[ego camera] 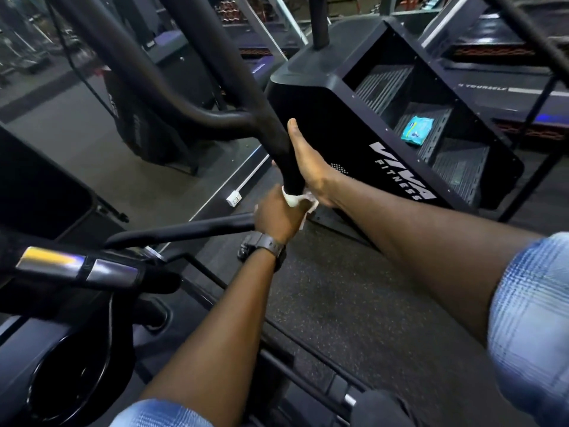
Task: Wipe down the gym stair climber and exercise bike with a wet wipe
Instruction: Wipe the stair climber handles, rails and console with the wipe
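Wet wipe (296,201) btwn L hand (277,215), R hand (311,167)

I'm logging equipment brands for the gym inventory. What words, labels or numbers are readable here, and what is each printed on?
"VIVA FITNESS": white letters on the side panel of the black stair climber.
"...H YOURSELF": partly cut off, on the neighbouring machine's side rail.
Blue wipes pack on a step: print too small to read.
Punching bag: lettering blurred, unreadable.
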